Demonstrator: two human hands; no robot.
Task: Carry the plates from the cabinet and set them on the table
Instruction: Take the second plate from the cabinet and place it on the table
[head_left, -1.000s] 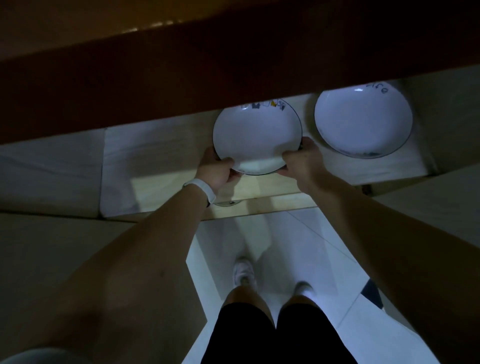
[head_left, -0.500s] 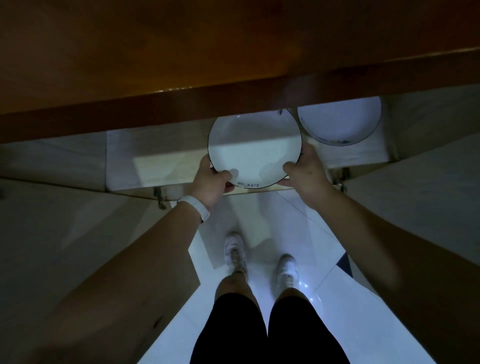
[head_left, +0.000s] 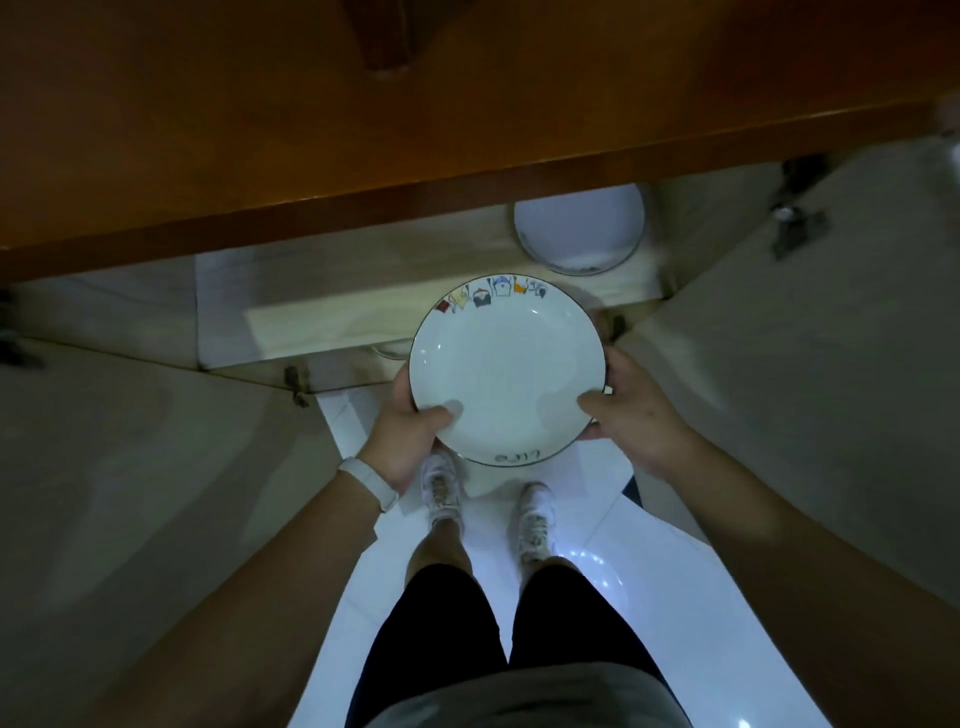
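A white plate (head_left: 506, 369) with a dark rim and small coloured drawings along its far edge is held level in front of me, out of the cabinet and above my feet. My left hand (head_left: 410, 426) grips its left edge with the thumb on top. My right hand (head_left: 631, 410) grips its right edge the same way. A second white plate (head_left: 579, 234) lies on the pale cabinet shelf (head_left: 337, 317) at the back right, partly hidden under the brown table top (head_left: 260, 130).
Two open cabinet doors (head_left: 130, 467) (head_left: 805, 364) flank me left and right, with metal hinges on them. My legs and white shoes stand on the glossy white tile floor (head_left: 597, 597) between the doors. The rim of another dish peeks out below the shelf edge.
Both hands have drawn the plate out of the cabinet toward me and lifted it clear of the shelf. The view has tilted, showing more of the brown table top.
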